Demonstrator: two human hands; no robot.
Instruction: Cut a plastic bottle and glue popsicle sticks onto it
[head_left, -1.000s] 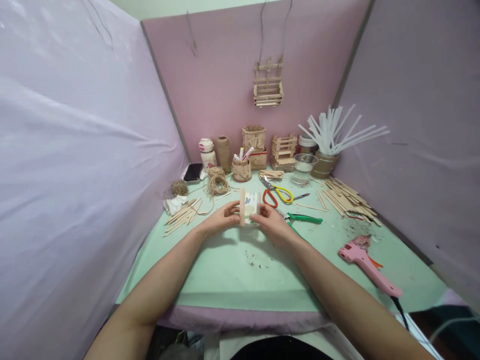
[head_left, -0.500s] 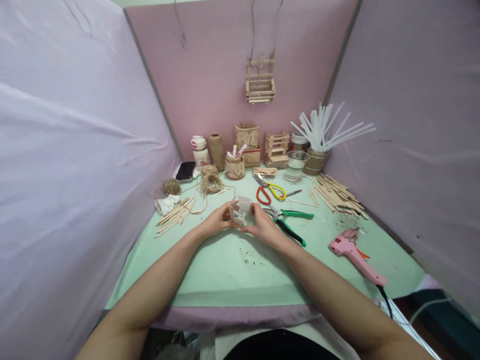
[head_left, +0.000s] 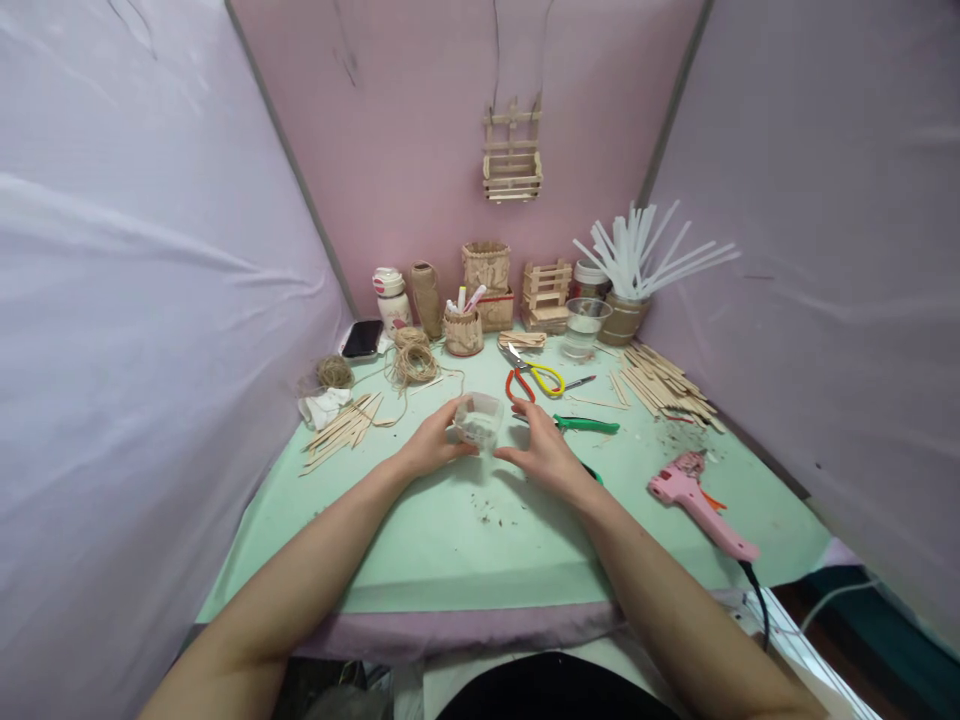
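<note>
A small clear plastic container (head_left: 480, 420) is held just above the table, its opening tilted toward me. My left hand (head_left: 439, 440) grips its left side, with the thumb below near the base. My right hand (head_left: 536, 445) is beside it on the right, fingers apart and curved, with a gap between them and the container. Behind and under the right hand lie green-handled pruning shears (head_left: 589, 425), partly covered by it. Farther back are scissors (head_left: 532, 375) with one red and one yellow handle. Small dark crumbs (head_left: 491, 510) are scattered in front of the container.
On the right lie a pink glue gun (head_left: 701, 505) with its cord and a pile of wooden sticks (head_left: 667, 385). At left are more sticks (head_left: 345, 430) and twine (head_left: 414, 360). Along the back stand a bottle (head_left: 392, 300), a pen holder (head_left: 463, 333) and a water cup (head_left: 585, 328).
The container has turned, so its opening now faces me more. My right hand has moved off its side and opened, while the left keeps hold. The whole view has shifted slightly.
</note>
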